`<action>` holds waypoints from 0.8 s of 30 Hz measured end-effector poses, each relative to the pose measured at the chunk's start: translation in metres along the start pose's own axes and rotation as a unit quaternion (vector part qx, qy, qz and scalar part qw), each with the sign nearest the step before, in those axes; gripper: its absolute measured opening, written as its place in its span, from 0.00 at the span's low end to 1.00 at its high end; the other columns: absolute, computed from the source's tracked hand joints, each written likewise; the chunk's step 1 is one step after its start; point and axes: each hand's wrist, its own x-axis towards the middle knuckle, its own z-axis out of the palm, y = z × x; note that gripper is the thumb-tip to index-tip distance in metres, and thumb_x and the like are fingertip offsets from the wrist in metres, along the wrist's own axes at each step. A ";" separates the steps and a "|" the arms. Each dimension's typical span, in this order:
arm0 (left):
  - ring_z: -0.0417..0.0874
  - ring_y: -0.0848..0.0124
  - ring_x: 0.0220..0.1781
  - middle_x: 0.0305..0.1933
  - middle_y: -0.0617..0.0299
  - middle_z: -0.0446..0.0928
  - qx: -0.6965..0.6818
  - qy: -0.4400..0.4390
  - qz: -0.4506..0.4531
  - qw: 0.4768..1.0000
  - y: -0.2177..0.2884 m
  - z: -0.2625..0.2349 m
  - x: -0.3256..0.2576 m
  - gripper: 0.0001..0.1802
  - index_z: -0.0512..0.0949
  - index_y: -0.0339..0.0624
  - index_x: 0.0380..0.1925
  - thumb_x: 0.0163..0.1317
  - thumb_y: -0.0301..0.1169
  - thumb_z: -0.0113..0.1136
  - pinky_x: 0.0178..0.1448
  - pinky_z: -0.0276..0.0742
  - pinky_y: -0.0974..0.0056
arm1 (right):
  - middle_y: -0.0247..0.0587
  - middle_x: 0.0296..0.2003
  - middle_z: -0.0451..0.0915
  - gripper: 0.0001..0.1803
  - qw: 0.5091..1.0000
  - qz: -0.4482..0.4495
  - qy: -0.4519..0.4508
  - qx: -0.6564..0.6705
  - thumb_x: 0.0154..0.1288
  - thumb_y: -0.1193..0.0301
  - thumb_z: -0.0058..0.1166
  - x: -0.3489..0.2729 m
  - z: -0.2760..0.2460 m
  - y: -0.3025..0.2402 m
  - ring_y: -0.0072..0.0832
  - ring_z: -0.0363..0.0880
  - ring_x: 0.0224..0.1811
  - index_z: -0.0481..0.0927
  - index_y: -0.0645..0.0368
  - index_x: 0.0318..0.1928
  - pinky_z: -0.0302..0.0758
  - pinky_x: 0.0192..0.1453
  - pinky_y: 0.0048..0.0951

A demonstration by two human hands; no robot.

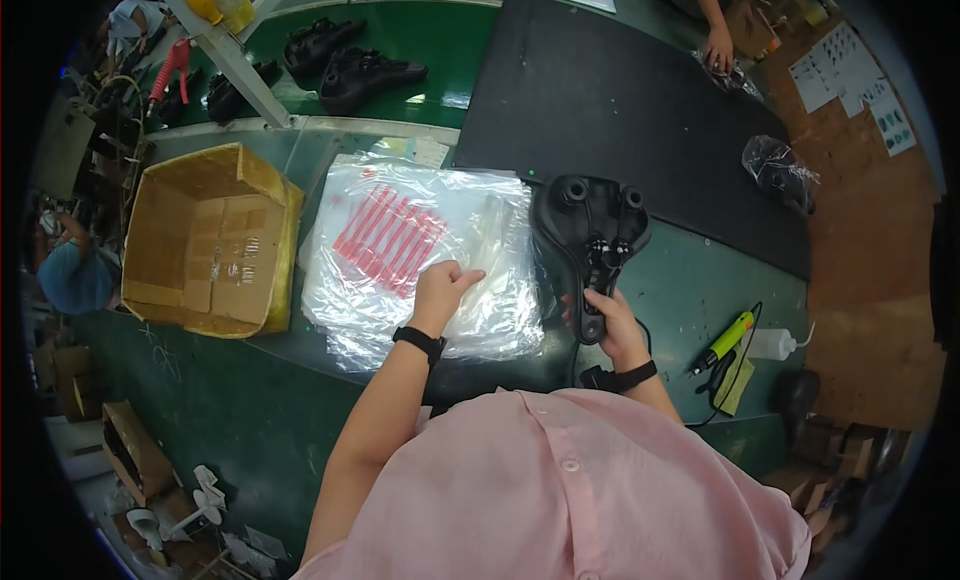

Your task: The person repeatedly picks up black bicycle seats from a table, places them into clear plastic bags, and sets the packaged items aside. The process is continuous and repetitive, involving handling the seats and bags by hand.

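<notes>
Hidden: I cannot see the right palm; the saddle's [590, 242] narrow end covers it. My pink shirt [590, 490] cuts off both elbows.
Box: cardboard box [205, 242], open, left of the bags; its inside looks bare, though glare blurs it.
Bags: clear bag stack [420, 255] with red print, flat on the green bench [700, 290].
Left hand [445, 288]: loosely curled, fingertips pressing the top bag.
Right hand [618, 325]: clenched around the saddle's nose; the saddle lies underside up, just right of the bags.
</notes>
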 end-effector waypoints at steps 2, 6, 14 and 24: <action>0.75 0.55 0.26 0.22 0.50 0.75 -0.112 0.035 -0.016 0.993 -0.003 0.006 -0.003 0.20 0.76 0.33 0.24 0.60 0.42 0.60 0.34 0.69 0.57 | 0.49 0.42 0.81 0.20 0.999 0.019 -0.031 0.024 0.61 0.73 0.56 -0.005 0.030 -0.004 0.34 0.82 0.37 0.71 0.65 0.53 0.81 0.43 0.33; 0.77 0.58 0.26 0.25 0.50 0.77 -0.153 0.057 0.073 0.984 -0.006 0.010 0.003 0.18 0.77 0.31 0.32 0.67 0.38 0.50 0.36 0.71 0.57 | 0.43 0.45 0.79 0.22 0.993 0.041 -0.097 0.054 0.60 0.74 0.57 0.018 0.079 0.015 0.29 0.81 0.43 0.71 0.64 0.55 0.79 0.49 0.28; 0.78 0.72 0.27 0.28 0.60 0.79 -0.363 0.032 -0.061 0.929 -0.044 0.000 -0.004 0.09 0.78 0.34 0.36 0.64 0.26 0.49 0.33 0.75 0.66 | 0.36 0.43 0.78 0.25 0.995 0.045 -0.020 -0.083 0.57 0.77 0.61 0.091 0.097 0.073 0.23 0.78 0.40 0.70 0.64 0.55 0.75 0.45 0.25; 0.59 0.86 0.16 0.19 0.76 0.65 -0.617 0.108 -0.072 0.776 -0.035 -0.092 -0.031 0.09 0.76 0.45 0.37 0.69 0.37 0.53 0.18 0.51 0.78 | 0.43 0.45 0.79 0.36 0.899 -0.266 0.003 -0.349 0.47 0.80 0.64 0.062 0.050 0.019 0.30 0.77 0.48 0.67 0.66 0.59 0.71 0.56 0.29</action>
